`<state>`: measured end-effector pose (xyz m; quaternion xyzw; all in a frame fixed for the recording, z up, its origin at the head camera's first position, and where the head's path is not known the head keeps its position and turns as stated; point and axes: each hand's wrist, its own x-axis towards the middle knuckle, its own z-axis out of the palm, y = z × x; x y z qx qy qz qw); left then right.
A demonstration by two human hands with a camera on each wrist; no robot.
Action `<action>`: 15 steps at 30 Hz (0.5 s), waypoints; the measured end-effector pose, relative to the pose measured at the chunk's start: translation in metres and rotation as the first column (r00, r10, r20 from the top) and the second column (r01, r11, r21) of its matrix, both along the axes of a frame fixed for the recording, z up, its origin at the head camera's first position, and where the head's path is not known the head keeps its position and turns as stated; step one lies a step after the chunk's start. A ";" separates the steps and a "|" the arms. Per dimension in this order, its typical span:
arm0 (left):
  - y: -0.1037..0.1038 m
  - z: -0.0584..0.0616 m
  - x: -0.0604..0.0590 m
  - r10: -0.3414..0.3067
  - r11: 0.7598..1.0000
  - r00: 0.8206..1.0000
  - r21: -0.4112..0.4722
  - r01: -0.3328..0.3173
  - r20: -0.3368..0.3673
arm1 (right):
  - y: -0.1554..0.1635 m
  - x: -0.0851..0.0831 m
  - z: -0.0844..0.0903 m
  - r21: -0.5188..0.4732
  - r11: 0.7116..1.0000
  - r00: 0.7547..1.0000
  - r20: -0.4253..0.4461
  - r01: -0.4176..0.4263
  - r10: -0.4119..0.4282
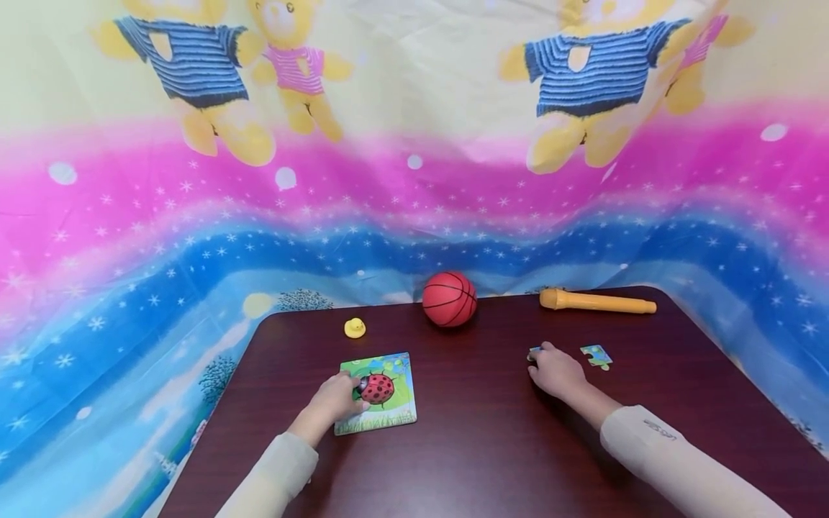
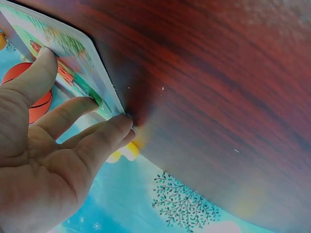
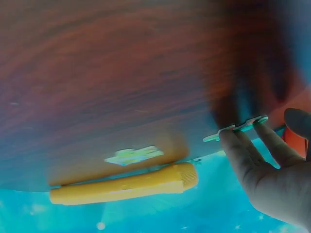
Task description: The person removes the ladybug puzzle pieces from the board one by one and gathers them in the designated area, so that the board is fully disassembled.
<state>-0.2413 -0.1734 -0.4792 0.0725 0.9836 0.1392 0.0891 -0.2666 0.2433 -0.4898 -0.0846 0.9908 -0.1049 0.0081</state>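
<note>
Cardboard-thin, the light jigsaw piece (image 1: 534, 352) under your right hand's (image 1: 555, 373) straight fingertips lifts best by its edge, while your flat left hand (image 1: 335, 401) presses the ladybird puzzle board (image 1: 378, 392) at lower centre.

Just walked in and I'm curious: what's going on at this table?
A person is working on a ladybird puzzle on a dark table. The left hand rests on the puzzle board, fingers straight. The right hand has its fingertips on a loose piece; another piece lies beside it. A ball, a duck and a yellow stick sit behind.
</note>
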 end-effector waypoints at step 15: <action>-0.003 0.000 -0.002 -0.026 0.999 0.999 -0.032 0.025 -0.029 | -0.020 -0.011 0.011 -0.130 0.991 0.975 -0.221 -0.024 -0.006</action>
